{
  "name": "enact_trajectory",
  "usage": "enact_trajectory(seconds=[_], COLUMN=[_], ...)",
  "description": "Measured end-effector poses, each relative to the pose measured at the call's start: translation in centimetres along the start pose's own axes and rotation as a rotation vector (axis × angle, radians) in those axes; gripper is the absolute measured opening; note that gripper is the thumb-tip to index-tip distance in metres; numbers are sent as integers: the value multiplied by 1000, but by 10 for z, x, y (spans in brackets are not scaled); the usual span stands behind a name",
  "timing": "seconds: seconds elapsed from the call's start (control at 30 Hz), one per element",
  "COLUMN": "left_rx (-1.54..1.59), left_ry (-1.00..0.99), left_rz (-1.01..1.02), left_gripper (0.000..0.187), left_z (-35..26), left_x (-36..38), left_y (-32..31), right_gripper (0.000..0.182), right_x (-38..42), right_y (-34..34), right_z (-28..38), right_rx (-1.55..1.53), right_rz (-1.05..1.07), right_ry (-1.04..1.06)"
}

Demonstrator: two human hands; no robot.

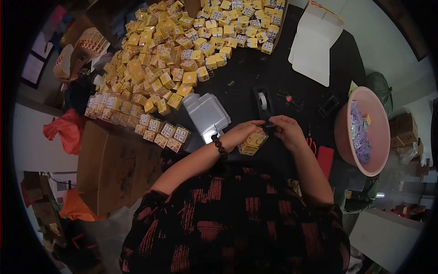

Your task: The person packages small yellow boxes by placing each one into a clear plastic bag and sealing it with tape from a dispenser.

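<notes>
My left hand (246,133) is wrapped round a small yellow box pack (252,145) close to my body at the table's front. My right hand (288,130) is beside it, thumb and fingers pinched together at the near end of a black tape dispenser (269,109). Whatever lies between those fingertips is too small to make out. A roll of tape (262,100) sits in the dispenser. Left of my hands lie clear plastic trays (207,114). Packs of yellow boxes (163,133) stand in a row farther left.
A large heap of small yellow boxes (150,59) covers the table's far left. At the right are a pink tub (340,137) with purple packets, a red flat object (324,160) and scissors-like red handles (311,144). An open white carton (315,48) lies behind; a cardboard box (102,166) stands left.
</notes>
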State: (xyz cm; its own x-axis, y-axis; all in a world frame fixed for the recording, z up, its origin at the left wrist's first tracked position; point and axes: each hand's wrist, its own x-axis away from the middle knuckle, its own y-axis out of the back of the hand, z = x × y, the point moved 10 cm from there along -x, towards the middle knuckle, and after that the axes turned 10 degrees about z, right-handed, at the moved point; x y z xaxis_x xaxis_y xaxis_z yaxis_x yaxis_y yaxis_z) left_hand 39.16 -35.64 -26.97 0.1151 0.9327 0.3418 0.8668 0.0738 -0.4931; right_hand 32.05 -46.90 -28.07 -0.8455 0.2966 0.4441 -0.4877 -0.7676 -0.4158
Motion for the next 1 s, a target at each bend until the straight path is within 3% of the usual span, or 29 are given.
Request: enact_trajectory(seconds=[0.13,0.2,0.33,0.37,0.43,0.5,0.63,0.73,0.77,0.8,0.83,0.9,1.0], left_rx=[32,18,-53,-55,-530,-565,-619,-412,-412,-143,126,78,62], left_ry=[7,-8,-23,-22,-197,-243,-334,-367,-364,-309,-252,-249,-230], left_rz=[-4,-11,-100,-100,-250,-254,-242,-213,-212,-191,-170,-199,-170], left_gripper=[54,53,51,51,53,52,48,45,45,43,42,44,47], left_z=[0,1,-3,0,-25,-30,-46,-36,-32,-16,-1,-2,-9], left_x=[0,-3,0,4,19,25,35,30,27,19,12,9,8], left_y=[-1,3,2,-1,-1,-11,-29,-21,-18,-10,-4,7,11], right_gripper=[7,8,10,11,12,15,14,18,20,22,22,25,25], right_x=[25,32,32,38,51,64,62,55,56,62,57,45,51], right_y=[4,9,20,14,-6,-33,-36,-40,-39,-40,-35,-41,-44], right_z=[2,-8,-32,-32,-15,-13,-32,-31,-15,0,-7,-13,-11], right_rx=[57,354,335,214,94,-81,-92,69,320,573,573,900,950], right_rz=[-92,-172,-238,-186,-134,-52,-12,26,-83,-194,-195,-185,-160], right_ry=[80,91,92,119,154,131,20,131,293,452,450,436,444])
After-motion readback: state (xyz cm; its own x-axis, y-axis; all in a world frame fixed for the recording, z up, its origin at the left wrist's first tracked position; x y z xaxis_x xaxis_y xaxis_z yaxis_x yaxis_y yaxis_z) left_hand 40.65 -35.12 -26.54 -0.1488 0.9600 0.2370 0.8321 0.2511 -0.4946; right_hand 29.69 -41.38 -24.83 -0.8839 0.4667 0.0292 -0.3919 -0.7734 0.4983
